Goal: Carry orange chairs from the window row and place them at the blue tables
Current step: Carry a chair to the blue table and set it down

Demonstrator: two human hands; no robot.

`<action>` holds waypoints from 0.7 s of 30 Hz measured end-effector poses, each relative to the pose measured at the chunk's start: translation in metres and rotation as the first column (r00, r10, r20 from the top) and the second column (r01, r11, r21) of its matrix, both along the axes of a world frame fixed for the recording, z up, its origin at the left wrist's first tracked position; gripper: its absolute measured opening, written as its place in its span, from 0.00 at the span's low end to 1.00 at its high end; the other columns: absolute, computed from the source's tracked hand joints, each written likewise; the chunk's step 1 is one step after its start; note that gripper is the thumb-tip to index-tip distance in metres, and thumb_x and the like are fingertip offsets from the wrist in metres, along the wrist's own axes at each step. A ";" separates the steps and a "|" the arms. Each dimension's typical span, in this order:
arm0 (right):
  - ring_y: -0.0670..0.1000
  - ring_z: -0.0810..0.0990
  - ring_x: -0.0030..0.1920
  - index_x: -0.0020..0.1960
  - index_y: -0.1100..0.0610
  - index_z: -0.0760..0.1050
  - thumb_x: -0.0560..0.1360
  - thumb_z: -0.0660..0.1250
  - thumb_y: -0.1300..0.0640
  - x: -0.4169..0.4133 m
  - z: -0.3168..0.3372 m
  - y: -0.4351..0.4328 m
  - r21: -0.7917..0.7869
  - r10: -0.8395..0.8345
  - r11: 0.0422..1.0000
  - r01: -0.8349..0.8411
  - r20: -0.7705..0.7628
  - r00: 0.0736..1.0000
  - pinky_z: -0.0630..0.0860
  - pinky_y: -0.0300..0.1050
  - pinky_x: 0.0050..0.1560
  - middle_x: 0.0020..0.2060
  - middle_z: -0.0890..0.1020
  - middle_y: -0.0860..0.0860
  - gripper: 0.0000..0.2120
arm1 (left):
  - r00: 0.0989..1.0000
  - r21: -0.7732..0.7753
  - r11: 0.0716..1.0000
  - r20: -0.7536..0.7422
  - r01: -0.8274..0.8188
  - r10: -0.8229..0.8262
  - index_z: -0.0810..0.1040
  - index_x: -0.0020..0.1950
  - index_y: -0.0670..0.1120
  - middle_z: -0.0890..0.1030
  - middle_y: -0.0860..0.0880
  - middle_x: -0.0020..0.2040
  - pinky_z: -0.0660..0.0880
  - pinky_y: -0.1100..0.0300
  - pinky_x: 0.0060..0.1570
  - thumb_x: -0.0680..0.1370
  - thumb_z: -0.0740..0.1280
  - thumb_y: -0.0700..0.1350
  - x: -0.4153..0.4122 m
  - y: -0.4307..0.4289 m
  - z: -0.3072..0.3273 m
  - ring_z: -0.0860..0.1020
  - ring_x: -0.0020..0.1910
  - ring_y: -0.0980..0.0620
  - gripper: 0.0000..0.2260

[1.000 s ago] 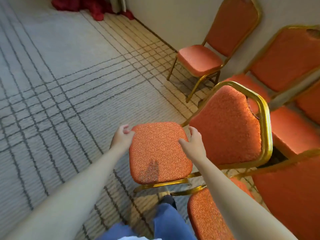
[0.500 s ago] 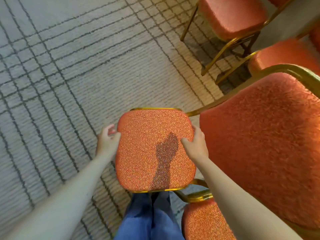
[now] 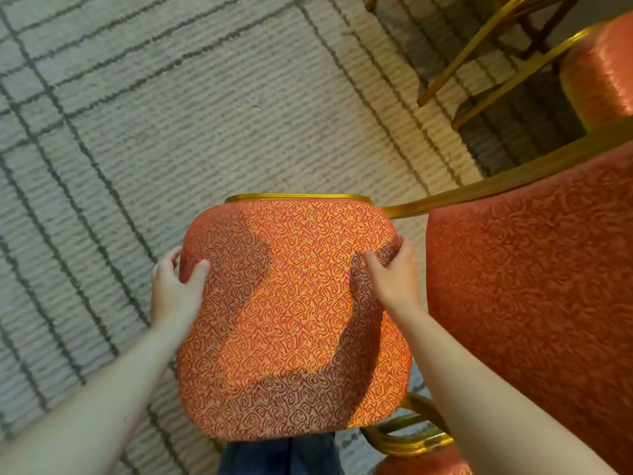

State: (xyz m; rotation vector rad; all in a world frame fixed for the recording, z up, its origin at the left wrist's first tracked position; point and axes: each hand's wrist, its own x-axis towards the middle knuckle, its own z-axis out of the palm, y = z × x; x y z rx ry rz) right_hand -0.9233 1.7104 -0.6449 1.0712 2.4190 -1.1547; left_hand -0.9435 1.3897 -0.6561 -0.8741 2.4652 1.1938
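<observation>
Left hand: grips the left edge of the seat, thumb flat on the top fabric, fingers curled round the edge and out of sight beneath. Right hand: grips the right edge of the same seat, thumb on top and fingers wrapped over the side, in the gap between seat and back. Both hands are clamped on the cushion, one on each side, at about the same height. Both forearms are bare and reach in from the bottom corners.

Chair: orange patterned upholstery and a gold frame, which shows along the far edge of the seat and runs up along the back. It is held directly in front of the person with the back to the right. The seat's near edge overlaps the person's jeans. Its legs are hidden under the seat, so I cannot tell whether they touch the floor.

Surroundings: a pale carpet with dark grid lines covers the floor to the left and ahead. A second chair, also orange, stands at top right, its gold legs slanting across the carpet. Part of a third chair shows at the bottom edge, just beside the held one, with a curved gold rail above its orange seat.
</observation>
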 end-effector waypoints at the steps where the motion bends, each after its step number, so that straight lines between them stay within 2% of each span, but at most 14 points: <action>1: 0.58 0.71 0.67 0.70 0.60 0.65 0.72 0.72 0.48 -0.002 -0.004 0.002 0.007 -0.007 1.000 0.007 -0.010 1.000 0.66 0.54 0.69 0.65 0.75 0.58 0.32 | 1.000 -0.010 1.000 0.002 -0.004 0.004 0.69 0.69 0.46 0.74 0.43 0.66 0.68 0.51 0.67 0.76 0.69 0.51 0.000 0.001 -0.003 0.73 0.64 0.47 0.24; 5: 0.53 0.74 0.65 0.70 0.57 0.67 0.74 0.71 0.47 -0.002 -0.020 0.015 -0.045 -0.014 0.999 0.013 -0.027 1.000 0.69 0.48 0.66 0.64 0.76 0.54 0.29 | 0.999 -0.011 0.999 -0.005 -0.033 0.033 0.67 0.72 0.43 0.72 0.41 0.68 0.66 0.53 0.68 0.77 0.67 0.53 0.000 0.003 -0.018 0.71 0.67 0.45 0.26; 9: 0.47 0.77 0.57 0.68 0.54 0.70 0.75 0.70 0.45 0.007 -0.027 0.027 -0.135 -0.003 0.991 0.006 0.018 1.000 0.70 0.41 0.57 0.58 0.78 0.48 0.25 | 0.997 0.005 0.997 0.013 -0.079 0.079 0.69 0.71 0.43 0.74 0.43 0.67 0.66 0.55 0.66 0.78 0.65 0.55 0.001 0.000 -0.026 0.72 0.66 0.45 0.25; 11: 0.47 0.77 0.56 0.67 0.55 0.72 0.73 0.71 0.44 0.009 -0.029 0.029 -0.182 -0.055 0.981 0.062 0.043 0.998 0.71 0.40 0.57 0.57 0.79 0.48 0.26 | 0.995 0.026 0.995 0.029 -0.098 0.098 0.71 0.69 0.44 0.76 0.44 0.65 0.68 0.53 0.65 0.77 0.65 0.58 0.003 -0.003 -0.028 0.74 0.64 0.45 0.26; 15: 0.49 0.80 0.52 0.62 0.55 0.78 0.70 0.72 0.39 0.011 -0.032 0.031 -0.272 -0.156 0.942 0.198 0.170 0.973 0.72 0.40 0.54 0.52 0.82 0.49 0.27 | 0.989 0.048 0.991 0.076 -0.129 0.125 0.74 0.66 0.42 0.79 0.45 0.61 0.69 0.56 0.60 0.77 0.64 0.60 0.005 -0.004 -0.029 0.76 0.60 0.47 0.27; 21: 0.50 0.79 0.50 0.61 0.54 0.79 0.68 0.72 0.35 0.010 -0.033 0.033 -0.272 -0.173 0.933 0.233 0.228 0.958 0.72 0.42 0.54 0.50 0.81 0.48 0.29 | 0.973 0.136 0.974 0.169 -0.182 0.158 0.78 0.61 0.49 0.81 0.49 0.55 0.74 0.54 0.60 0.69 0.64 0.72 0.009 -0.011 -0.031 0.79 0.55 0.50 0.32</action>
